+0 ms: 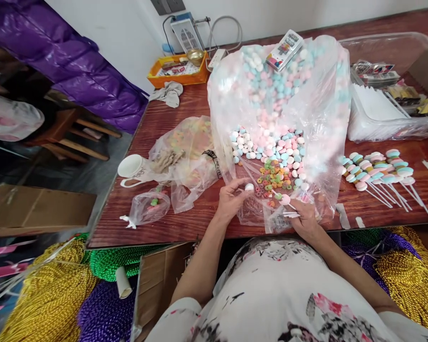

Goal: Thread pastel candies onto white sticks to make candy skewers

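Between the fingertips of my left hand (231, 199) is a white round piece (249, 187). My right hand (305, 219) is closed on several white sticks (291, 214); a pink round piece (284, 199) and a green ring (278, 196) sit at a stick's end, pointing toward my left hand. Just beyond both hands lie small coloured rings (271, 173) and pink, white and blue pieces (288, 151), spilling from a big clear plastic bag (319, 137). To the right, several sticks threaded with stacked pieces (378, 168) lie in a row.
A white cup (131, 167), a knotted bag (189, 161) and a small bag (150, 206) are at the left. An orange tray (178, 78) stands behind. A clear bin (395, 128) is at the right, and a small box (285, 50) lies on the big bag.
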Motion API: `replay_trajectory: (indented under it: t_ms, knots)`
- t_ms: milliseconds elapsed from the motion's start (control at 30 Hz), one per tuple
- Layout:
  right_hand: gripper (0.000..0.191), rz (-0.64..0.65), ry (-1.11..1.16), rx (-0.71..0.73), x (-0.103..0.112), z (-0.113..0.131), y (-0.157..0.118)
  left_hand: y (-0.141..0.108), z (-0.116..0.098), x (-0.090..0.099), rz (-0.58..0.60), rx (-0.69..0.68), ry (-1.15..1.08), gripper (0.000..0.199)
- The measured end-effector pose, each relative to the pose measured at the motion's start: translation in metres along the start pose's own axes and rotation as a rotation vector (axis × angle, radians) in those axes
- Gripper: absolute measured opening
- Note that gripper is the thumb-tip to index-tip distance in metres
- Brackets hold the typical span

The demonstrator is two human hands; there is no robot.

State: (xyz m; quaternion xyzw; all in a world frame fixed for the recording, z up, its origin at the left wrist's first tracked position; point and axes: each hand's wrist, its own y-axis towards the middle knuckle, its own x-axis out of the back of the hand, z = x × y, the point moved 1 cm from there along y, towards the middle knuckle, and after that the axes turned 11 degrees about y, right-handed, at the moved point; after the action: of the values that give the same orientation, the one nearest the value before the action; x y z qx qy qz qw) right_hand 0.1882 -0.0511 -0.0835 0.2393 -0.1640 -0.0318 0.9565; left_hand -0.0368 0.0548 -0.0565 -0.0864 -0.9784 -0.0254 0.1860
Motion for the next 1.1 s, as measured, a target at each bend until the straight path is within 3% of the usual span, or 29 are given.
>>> replay_trajectory:
  t_ms: [133,267,433,800,967,1100]
  knots:
    - [0.051,0.104,-0.019,0.002,-0.002,0.017,0.003,-0.015,-0.018,-0.001,-0.010,0.041,-0.372,0.031]
    - [0.056,0.211,-0.013,-0.005,-0.003,0.041,0.012,-0.024,-0.032,-0.001,-0.036,0.029,-0.526,0.026]
    - [0.054,0.244,0.001,-0.003,-0.005,0.054,0.016,-0.030,-0.039,-0.001,-0.081,0.025,-0.546,0.027]
    - [0.057,0.276,-0.076,-0.095,-0.005,0.054,0.012,-0.037,-0.042,-0.013,-0.186,0.069,-0.591,0.038]
    - [0.056,0.314,-0.102,-0.104,-0.007,0.052,0.012,-0.040,-0.030,-0.014,-0.245,-0.030,-0.489,0.038]
    - [0.054,0.262,-0.015,-0.087,-0.006,0.053,0.013,-0.042,-0.029,-0.012,-0.274,-0.085,-0.416,0.035]
